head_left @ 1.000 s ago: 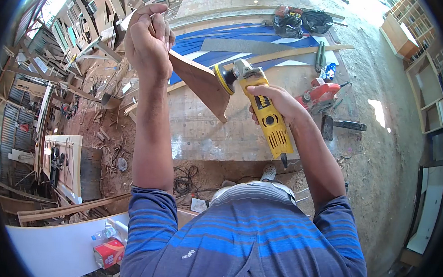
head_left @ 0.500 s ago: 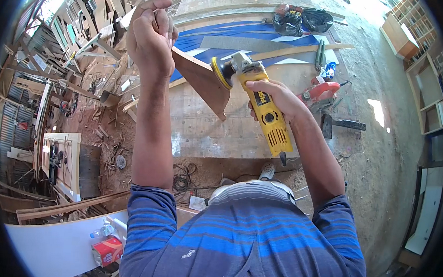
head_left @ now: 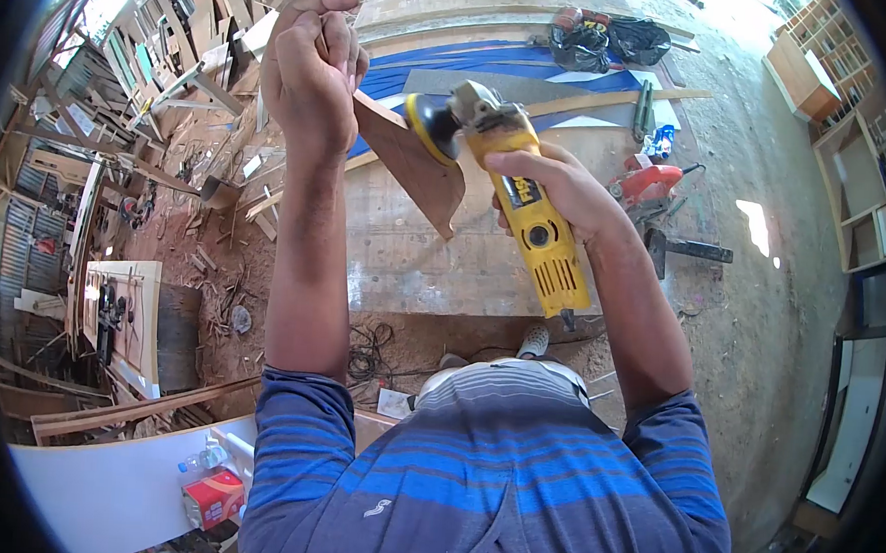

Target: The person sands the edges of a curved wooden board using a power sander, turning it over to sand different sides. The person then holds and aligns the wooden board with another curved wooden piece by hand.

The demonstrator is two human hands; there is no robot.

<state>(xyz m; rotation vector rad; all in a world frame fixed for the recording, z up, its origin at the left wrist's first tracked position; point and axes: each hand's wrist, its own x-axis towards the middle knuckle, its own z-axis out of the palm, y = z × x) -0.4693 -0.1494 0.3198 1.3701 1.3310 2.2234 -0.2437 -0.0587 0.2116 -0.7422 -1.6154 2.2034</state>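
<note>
My right hand [head_left: 558, 192] is wrapped around the body of a yellow angle grinder [head_left: 541, 232] fitted with a yellow-rimmed sanding disc [head_left: 431, 131]. The disc overlaps the upper edge of a brown wooden piece [head_left: 418, 175] with a curved, pointed outline; whether it presses on the wood I cannot tell. My left hand [head_left: 315, 80], raised at the upper left, is closed on the other end of that wooden piece. Its fingers hide the gripped end. Both hands are above a plywood worktable [head_left: 414, 265].
On the table lie a red power tool [head_left: 653, 182], a hammer [head_left: 690, 247], black plastic bags [head_left: 611, 43], blue sheeting [head_left: 504, 64] and long wood strips. Scrap wood [head_left: 202, 104] litters the left floor. A black cable [head_left: 369, 353] coils below the table. Wooden cabinets [head_left: 859, 168] stand at right.
The grinder's head has tipped and its disc has shifted left and slightly up along the wooden piece. My left hand has moved slightly right with the wood.
</note>
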